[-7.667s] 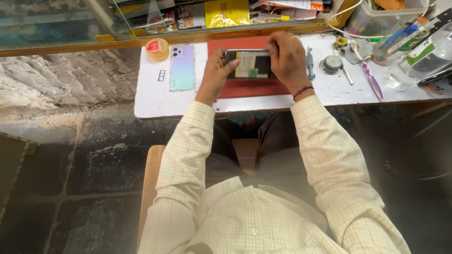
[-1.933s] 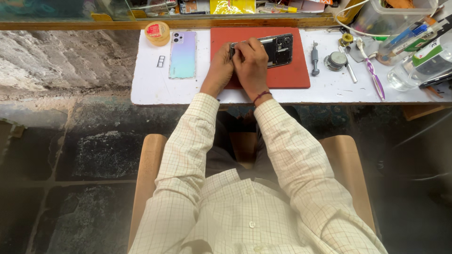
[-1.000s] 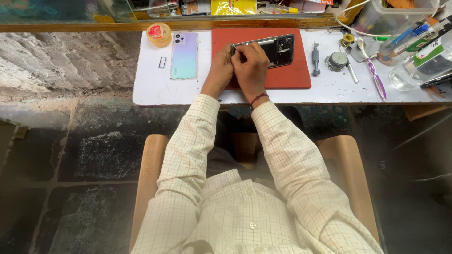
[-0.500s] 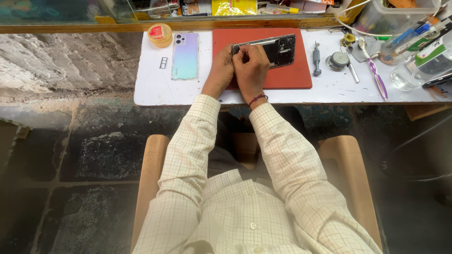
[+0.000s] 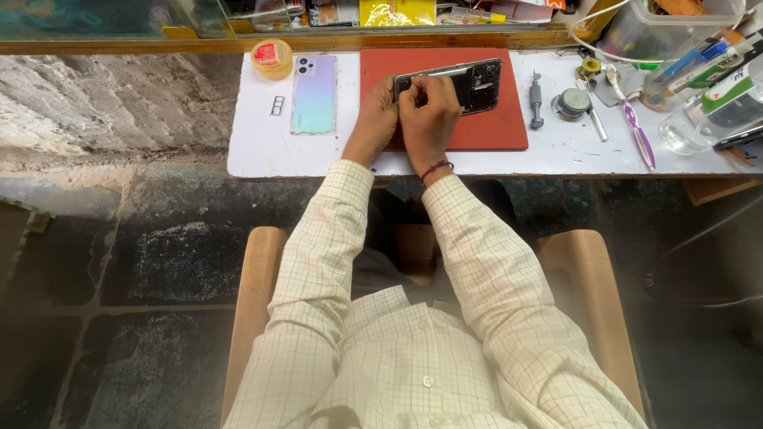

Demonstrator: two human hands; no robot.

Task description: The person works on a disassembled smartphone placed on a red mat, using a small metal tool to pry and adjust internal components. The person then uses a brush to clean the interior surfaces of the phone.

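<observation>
An opened phone (image 5: 474, 82) with its dark insides showing lies on a red mat (image 5: 485, 127) on the white table (image 5: 254, 151). My left hand (image 5: 372, 127) holds the phone's left end. My right hand (image 5: 429, 119) rests over the phone's middle with its fingers pinched on it; what the fingertips hold is hidden. The phone's pastel back cover (image 5: 314, 94) lies left of the mat, a small card tray (image 5: 276, 105) beside it.
A round yellow tin (image 5: 272, 58) stands at the back left. Right of the mat lie a screwdriver (image 5: 536, 101), a round metal part (image 5: 571, 104), a purple tool (image 5: 636, 131), a clear bottle (image 5: 707, 111) and a plastic tub (image 5: 675, 20). Wooden chair arms flank me.
Over the last seconds the phone was turned from screen side to open back side up and shifted to the mat's upper part. In the last second my hands hardly moved.
</observation>
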